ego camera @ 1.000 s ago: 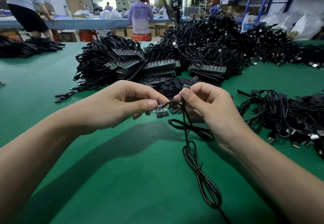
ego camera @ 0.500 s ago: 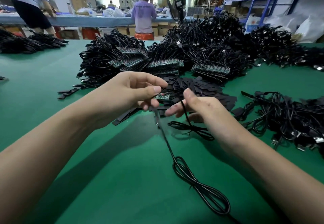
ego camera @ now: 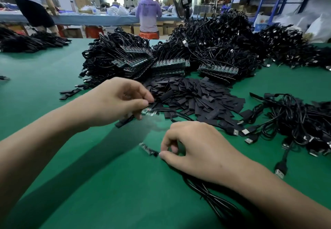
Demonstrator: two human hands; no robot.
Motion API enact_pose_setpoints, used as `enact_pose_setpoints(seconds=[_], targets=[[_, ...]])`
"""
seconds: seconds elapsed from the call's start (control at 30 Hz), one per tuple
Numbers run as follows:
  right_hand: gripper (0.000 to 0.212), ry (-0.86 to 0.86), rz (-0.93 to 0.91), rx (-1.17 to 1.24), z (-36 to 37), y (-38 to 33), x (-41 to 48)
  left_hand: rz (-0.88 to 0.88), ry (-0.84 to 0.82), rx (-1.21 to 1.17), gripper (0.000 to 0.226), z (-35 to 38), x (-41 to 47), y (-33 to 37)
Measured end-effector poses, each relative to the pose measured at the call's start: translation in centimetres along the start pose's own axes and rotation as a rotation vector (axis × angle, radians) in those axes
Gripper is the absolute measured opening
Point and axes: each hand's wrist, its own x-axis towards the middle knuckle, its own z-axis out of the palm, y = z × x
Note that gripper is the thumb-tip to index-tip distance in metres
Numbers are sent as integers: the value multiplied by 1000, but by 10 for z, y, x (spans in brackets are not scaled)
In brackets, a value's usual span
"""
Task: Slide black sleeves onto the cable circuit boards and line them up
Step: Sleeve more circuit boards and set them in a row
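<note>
Just on the near side of the heap of flat black sleeves (ego camera: 197, 99), our left hand (ego camera: 116, 101) pinches a small green circuit board (ego camera: 149, 112) between thumb and fingers. Nearer to us than that heap, our right hand (ego camera: 198, 150) pinches the cable end of a second small board (ego camera: 147, 149) lying on the green table mat (ego camera: 89, 184). Beyond the heap lie stacked board rows (ego camera: 168, 64) among black cable bundles (ego camera: 215, 37).

I see both bare forearms reaching in from the bottom corners; L hand (ego camera: 118, 101) sits further fwd, knuckles up, fingers curled, thumb & fingertips pinching a circuit board (ego camera: 150, 112); R hand (ego camera: 197, 150) lies lower & nearer, palm down, thumb & forefinger pinching a cable (ego camera: 213, 201) near its end; hands well apart
</note>
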Motion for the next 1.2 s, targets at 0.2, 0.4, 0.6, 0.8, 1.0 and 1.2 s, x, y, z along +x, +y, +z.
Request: enact_pose_setpoints(seconds=[0.2,0.4,0.6,0.8,1.0,1.2], targets=[[10,20,83,1157,-21,13,4,-5,-269,479,4,-6,-8,-17],[20,187,308,1424,-24,32,10,131,48,519,21,31,30,-9],[25,326,330,697,-16,38,8,125,120,647,24,62,57,-20],[23,317,340,405,-10,40,7,141,148,577,19,57,57,-19],[28,314,365,426,-6,41,8,260,247,352,19,52,23,-9],[28,300,350,587,-3,37,6,380,280,166,16,58,-8,2]])
